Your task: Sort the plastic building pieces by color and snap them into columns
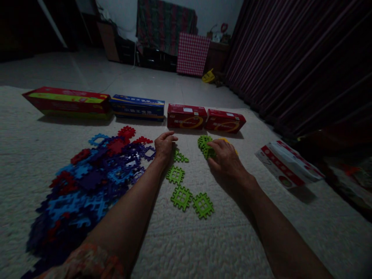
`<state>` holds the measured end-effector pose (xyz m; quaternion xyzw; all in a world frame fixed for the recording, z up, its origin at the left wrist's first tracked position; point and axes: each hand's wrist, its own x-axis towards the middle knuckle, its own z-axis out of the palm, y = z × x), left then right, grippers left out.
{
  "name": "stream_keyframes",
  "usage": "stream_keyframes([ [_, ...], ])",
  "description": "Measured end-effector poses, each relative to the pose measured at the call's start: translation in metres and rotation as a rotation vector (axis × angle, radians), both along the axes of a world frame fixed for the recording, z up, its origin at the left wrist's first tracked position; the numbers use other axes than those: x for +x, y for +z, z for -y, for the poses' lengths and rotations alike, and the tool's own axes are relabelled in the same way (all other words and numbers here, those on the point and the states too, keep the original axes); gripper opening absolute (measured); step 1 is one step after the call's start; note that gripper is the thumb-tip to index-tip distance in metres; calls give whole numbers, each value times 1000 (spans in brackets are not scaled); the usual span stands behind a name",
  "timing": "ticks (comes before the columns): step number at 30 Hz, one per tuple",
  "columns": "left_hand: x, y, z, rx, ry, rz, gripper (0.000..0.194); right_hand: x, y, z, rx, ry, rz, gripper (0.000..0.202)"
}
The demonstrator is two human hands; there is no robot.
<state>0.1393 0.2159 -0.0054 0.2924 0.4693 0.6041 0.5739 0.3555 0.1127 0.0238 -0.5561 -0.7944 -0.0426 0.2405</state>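
Note:
My right hand (228, 158) is curled round the near side of a stack of green interlocking building pieces (204, 144), thumb and fingers at its right edge. Some yellow pieces (224, 140) show partly behind that hand. To the left, my left hand (164, 145) hovers or rests with fingers loosely extended and nothing visible in them. Just beside it lies a green triangular piece (180, 156), partly hidden by the hand. Nearer to me are green window-shaped squares: one square (175, 175), a second square (181, 197) and a third square (203, 205).
A large heap of blue, purple and red pieces (90, 180) spreads at left, partly under my left arm. Behind stand a red-yellow box (72, 104), a blue box (138, 108) and two red boxes (186, 117). A white-red carton (286, 164) sits at right on the pale mat (232, 240).

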Motion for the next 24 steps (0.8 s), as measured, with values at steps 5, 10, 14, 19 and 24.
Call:
stream_keyframes([
  [5, -3, 1, -4, -26, 36, 120, 38, -37, 0, 8, -169, 246, -165, 26],
  [10, -8, -4, -12, -31, 91, 210, 40, -76, -10, 20, -226, 345, -273, 24],
  [14, -8, -6, -15, -34, 90, 235, 39, -94, -9, 23, -265, 326, -237, 34],
  [19, -7, -5, -13, -40, 69, 221, 37, -105, -4, 21, -392, 257, -88, 39],
  [24, -7, -4, -12, -22, 49, 207, 36, -108, -7, 20, -394, 223, -109, 39],
])
